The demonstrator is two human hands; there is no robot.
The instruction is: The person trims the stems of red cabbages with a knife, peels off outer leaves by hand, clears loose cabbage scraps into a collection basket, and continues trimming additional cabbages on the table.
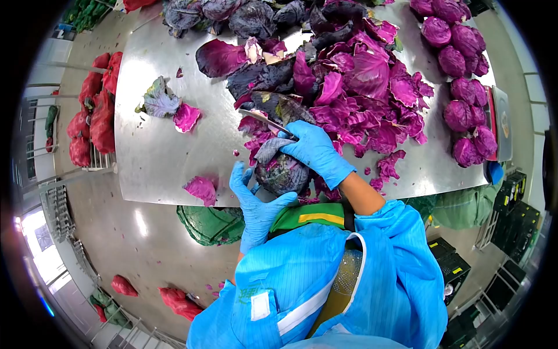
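A metal table (154, 157) spreads under the work, its surface bright with glare. Past its left edge, red sacks (93, 116) are stacked on a rack, and more lie on the floor (125, 232) lower left. A green sack (212, 225) shows just beyond the near edge, and black crates (511, 198) stand to the right.

The cabbage (283, 175), dark and dull, sits close to the near edge, about midway along it. The right hand (317, 152) is closed round the knife (264, 121), whose blade points up and left above the cabbage; a grey leaf (272, 149) lies at its fingertips, though whether it is pinched I cannot tell. The left hand (257, 203) has its fingers spread wide at the cabbage's left side, thumb along the lower side.

Leaves (372, 87) heap up beyond and to the right of the cabbage, crowding that side. Dark cabbages (253, 18) line the far edge, and peeled cabbages (462, 110) run along the right edge. The broadest stretch of visible metal is to the left, with a few scraps (200, 190) scattered there; a narrower one lies between heap and peeled cabbages.
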